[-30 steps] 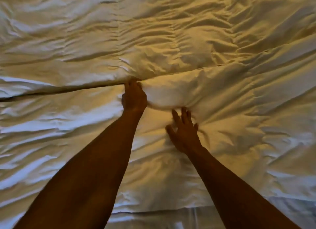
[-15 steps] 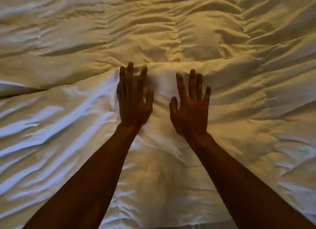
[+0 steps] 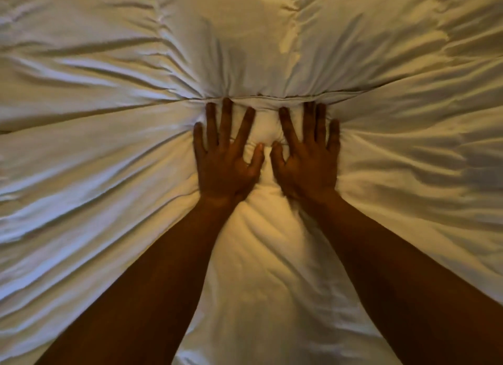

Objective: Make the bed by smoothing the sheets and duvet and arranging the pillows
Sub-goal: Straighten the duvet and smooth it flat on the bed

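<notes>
A white duvet (image 3: pixel 109 201) fills the near part of the view, creased in lines that fan out from the middle. Its far edge (image 3: pixel 272 97) runs across the frame and meets more wrinkled white bedding (image 3: pixel 245 38) beyond. My left hand (image 3: pixel 226 157) lies flat, palm down, on the duvet just before that edge, fingers spread and straight. My right hand (image 3: pixel 307 157) lies flat beside it in the same way, thumbs almost touching. Both press into the soft fabric, which puffs up between them. No pillows are in view.
White bedding covers the whole frame in warm, dim light. A dark gap (image 3: pixel 5 132) shows at the left edge where the duvet's edge lifts off the layer under it.
A second ago my left hand gripped the duvet edge and the right touched the fabric. Both then flattened and have slid forward to the edge. The view has moved in closer.
</notes>
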Demonstrator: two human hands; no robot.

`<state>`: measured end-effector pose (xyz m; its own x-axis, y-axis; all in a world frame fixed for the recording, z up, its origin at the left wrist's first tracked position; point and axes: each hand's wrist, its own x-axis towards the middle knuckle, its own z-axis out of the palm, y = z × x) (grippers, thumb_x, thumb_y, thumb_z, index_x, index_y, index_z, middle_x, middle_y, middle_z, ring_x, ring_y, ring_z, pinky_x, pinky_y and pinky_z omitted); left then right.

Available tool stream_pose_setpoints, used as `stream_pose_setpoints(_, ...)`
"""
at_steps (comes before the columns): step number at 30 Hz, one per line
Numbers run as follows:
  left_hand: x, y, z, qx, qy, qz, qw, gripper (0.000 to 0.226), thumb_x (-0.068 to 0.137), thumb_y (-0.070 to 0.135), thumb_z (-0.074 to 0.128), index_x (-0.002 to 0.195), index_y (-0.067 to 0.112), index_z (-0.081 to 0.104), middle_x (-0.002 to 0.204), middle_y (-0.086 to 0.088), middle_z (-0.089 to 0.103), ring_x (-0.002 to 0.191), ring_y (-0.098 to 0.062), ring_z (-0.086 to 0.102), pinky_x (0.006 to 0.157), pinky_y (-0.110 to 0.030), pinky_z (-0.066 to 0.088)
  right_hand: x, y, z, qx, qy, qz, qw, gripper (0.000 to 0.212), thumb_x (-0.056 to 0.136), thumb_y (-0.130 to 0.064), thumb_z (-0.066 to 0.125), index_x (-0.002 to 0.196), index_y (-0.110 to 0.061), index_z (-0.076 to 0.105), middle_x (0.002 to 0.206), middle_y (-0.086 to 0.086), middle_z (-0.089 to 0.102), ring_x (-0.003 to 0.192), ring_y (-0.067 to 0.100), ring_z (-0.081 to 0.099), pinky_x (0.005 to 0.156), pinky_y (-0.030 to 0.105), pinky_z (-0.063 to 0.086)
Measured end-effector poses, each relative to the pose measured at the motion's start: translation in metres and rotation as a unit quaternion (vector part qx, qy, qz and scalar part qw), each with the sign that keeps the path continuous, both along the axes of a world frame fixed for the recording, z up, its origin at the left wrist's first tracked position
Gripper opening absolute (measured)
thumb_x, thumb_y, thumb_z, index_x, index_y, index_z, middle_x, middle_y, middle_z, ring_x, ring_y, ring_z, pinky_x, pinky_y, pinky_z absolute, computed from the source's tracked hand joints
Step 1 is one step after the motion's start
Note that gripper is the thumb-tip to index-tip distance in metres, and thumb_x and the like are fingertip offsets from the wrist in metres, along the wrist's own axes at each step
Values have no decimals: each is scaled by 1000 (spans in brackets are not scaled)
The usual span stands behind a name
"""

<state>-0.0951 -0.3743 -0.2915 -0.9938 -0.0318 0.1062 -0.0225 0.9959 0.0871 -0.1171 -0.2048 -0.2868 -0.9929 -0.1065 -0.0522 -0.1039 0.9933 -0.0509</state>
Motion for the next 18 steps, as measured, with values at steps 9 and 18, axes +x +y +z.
stream_pose_setpoints(9, 107, 4, 73, 122, -134, -8, 983, 64, 100, 49, 32, 162, 36, 19, 172, -3, 6, 159, -26, 1, 124, -56, 16, 144, -13, 92, -98, -123, 12, 988, 62, 105, -50, 23, 163, -34, 12, 172, 10, -1, 159, 29, -5, 127, 54, 6)
stream_pose_setpoints(18, 277, 12, 28, 44, -142, 8, 989, 64, 103, 47, 45, 161, 30, 24, 171, -9, 11, 158, -35, 4, 122, -61, 18, 269, -8, 24, -86, -86, 50, 991, 64, 102, -41, 47, 161, -29, 26, 170, 14, 9, 159, 32, 4, 124, 57, 17)
